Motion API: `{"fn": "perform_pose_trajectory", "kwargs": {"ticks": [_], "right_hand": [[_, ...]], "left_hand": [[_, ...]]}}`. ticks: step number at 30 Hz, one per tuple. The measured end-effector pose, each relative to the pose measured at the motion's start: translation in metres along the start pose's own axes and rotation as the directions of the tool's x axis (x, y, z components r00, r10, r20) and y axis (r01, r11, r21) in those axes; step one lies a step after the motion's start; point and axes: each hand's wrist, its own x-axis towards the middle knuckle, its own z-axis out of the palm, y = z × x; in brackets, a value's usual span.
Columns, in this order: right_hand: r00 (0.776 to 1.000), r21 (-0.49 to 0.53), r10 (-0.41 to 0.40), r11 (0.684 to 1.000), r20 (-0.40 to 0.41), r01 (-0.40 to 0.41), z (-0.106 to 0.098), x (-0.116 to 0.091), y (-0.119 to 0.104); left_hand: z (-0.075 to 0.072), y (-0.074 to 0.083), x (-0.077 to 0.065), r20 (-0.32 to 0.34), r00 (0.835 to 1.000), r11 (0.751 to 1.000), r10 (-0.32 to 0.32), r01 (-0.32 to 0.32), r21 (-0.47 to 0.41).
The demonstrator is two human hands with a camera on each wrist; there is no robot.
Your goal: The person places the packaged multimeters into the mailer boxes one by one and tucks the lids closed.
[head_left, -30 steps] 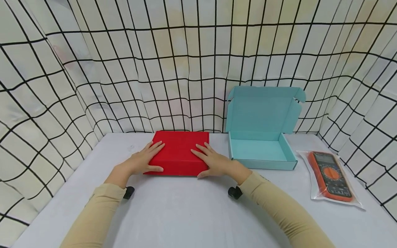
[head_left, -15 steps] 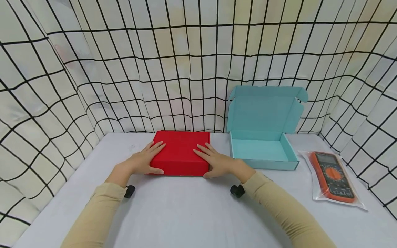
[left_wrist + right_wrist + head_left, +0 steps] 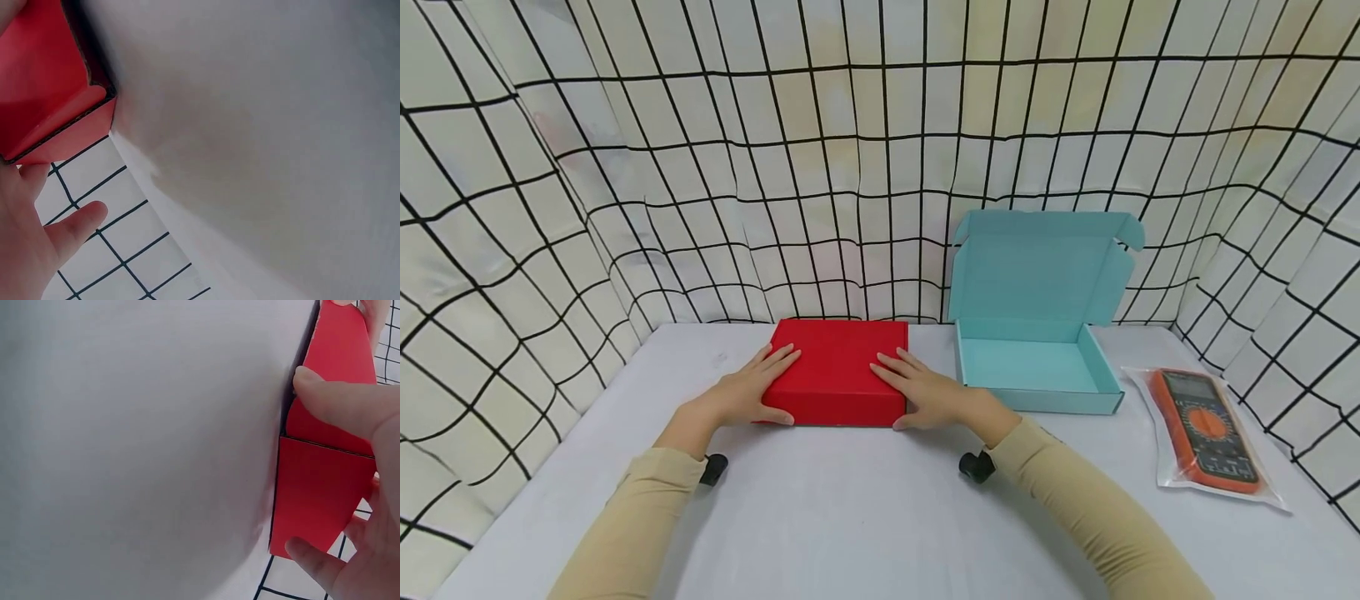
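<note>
A closed red cardboard box [image 3: 838,360] lies flat on the white-covered table near the back. My left hand [image 3: 739,392] rests on its left side, fingers spread over the lid and the thumb by the front. On the opposite side my right hand [image 3: 934,395] lies with straight fingers on the lid. Seen from the right wrist, the right thumb [image 3: 340,403] touches the front face near a corner, and another finger reaches along the side wall. The left wrist view shows one corner of the red box [image 3: 47,81]; part of the left hand is cut off there.
Right of the red box stands a light-blue cardboard box [image 3: 1037,400], its lid [image 3: 1037,271] raised and nothing visible inside. An orange-and-black multimeter [image 3: 1206,425] in a clear plastic bag lies at the far right. White cloth with a black grid [image 3: 880,167] encloses the table.
The right hand has shifted slightly to the right, off the red box's front right corner toward its side. The left hand and the other objects look the same.
</note>
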Motion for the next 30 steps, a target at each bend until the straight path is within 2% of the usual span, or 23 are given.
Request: {"fn": "perform_pose_trajectory", "kwargs": {"ticks": [8, 16, 30], "right_hand": [[1.0, -0.064, 0.021, 0.998, -0.012, -0.022, -0.0056, 0.0017, -0.002], [1.0, -0.055, 0.02, 0.998, -0.008, -0.021, -0.0072, 0.0021, -0.0018], [0.997, -0.139, 0.018, 0.99, -0.069, -0.027, -0.0032, 0.0021, -0.0054]], "left_hand": [[-0.0009, -0.0011, -0.0004, 0.012, 1.0, 1.0, 0.015, -0.015, -0.004], [-0.0043, -0.0039, -0.0003, 0.045, 0.999, 0.987, 0.016, -0.009, -0.162], [-0.0013, -0.0022, -0.0022, 0.011, 0.999, 0.998, 0.041, -0.041, -0.055]]}}
